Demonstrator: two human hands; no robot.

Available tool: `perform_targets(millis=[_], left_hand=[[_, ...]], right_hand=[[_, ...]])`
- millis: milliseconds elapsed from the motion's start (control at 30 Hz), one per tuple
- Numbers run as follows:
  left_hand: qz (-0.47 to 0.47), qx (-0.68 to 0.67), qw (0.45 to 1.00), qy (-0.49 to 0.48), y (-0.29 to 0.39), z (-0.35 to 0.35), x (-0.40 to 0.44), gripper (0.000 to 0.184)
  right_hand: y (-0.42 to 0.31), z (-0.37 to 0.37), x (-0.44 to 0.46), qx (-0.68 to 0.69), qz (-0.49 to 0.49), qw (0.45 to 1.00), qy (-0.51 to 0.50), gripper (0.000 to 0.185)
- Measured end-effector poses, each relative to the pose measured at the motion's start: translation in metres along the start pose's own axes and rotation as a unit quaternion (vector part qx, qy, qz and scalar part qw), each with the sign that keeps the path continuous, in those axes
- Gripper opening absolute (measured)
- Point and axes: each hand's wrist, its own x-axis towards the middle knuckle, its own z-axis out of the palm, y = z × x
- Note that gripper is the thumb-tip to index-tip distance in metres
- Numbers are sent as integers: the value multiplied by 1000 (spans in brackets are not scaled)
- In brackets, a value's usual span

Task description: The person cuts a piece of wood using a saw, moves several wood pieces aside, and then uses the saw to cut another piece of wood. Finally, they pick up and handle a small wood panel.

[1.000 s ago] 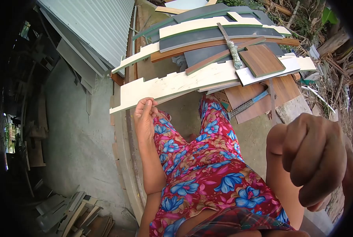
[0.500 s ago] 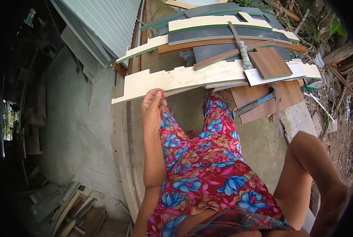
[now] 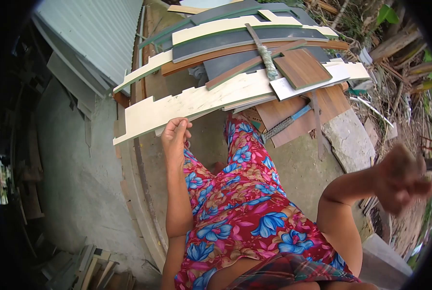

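My left hand (image 3: 175, 133) is at the near edge of a long cream board (image 3: 177, 107) with a notched far edge. Its thumb and fingers are pressed together; whatever is between them is hidden. Off to the right, my right hand (image 3: 402, 181) is raised away from the boards, smeared by motion, so its fingers are unclear. Across the boards lies a knife (image 3: 269, 63) with a wrapped handle. A brown wood-grain panel (image 3: 303, 68) rests on a white piece (image 3: 317, 83). Below them is a hammer-like tool (image 3: 288, 121) with a blue and wrapped handle.
More cream strips (image 3: 216, 33), dark grey panels (image 3: 298, 54) and a brown strip (image 3: 187, 66) are stacked farther back. A corrugated metal sheet (image 3: 100, 34) leans at the left. Offcuts (image 3: 97, 270) lie at bottom left. A stone slab (image 3: 351, 140) and debris border the right.
The view has shifted, so the boards sit farther left and my left hand stays at the cream board's edge. My right hand has swung up and outward into view.
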Motion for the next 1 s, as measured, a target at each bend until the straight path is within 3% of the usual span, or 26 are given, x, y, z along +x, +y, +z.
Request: perform_targets(millis=[67, 100, 167, 233, 400, 533, 667, 800, 900, 933, 1000], left_hand=[[-4, 8, 1000, -7, -3, 1, 0, 14], [-7, 12, 1000, -10, -6, 4, 0, 14], [-11, 20, 1000, -12, -11, 10, 0, 14], [-28, 48, 997, -45, -13, 21, -2, 14], [-37, 88, 985, -142, -32, 54, -8, 14], [-41, 122, 967, -219, -60, 77, -13, 13], [-34, 233, 936, -261, -69, 96, -24, 14], [-9, 286, 915, -283, -72, 108, -32, 23], [51, 334, 899, -278, -85, 115, -35, 37], [76, 375, 875, -296, -89, 117, -34, 50], [99, 386, 865, -304, -99, 125, -35, 54]], right_hand=[[28, 1, -25, -42, 112, 993, 7, 54], [40, 2, -33, -129, 159, 979, 3, 49], [49, 6, -48, -260, 287, 922, -21, 36], [64, -12, -73, -321, 341, 882, -58, 32], [76, -30, -120, -362, 492, 791, -28, 30], [83, -46, -151, -442, 531, 719, -78, 34], [86, -49, -171, -450, 554, 696, -79, 37], [91, -48, -184, -440, 546, 706, -104, 36], [91, -37, -186, -419, 546, 714, -127, 36], [89, -31, -187, -408, 550, 716, -139, 35], [84, -13, -187, -381, 557, 720, -161, 33]])
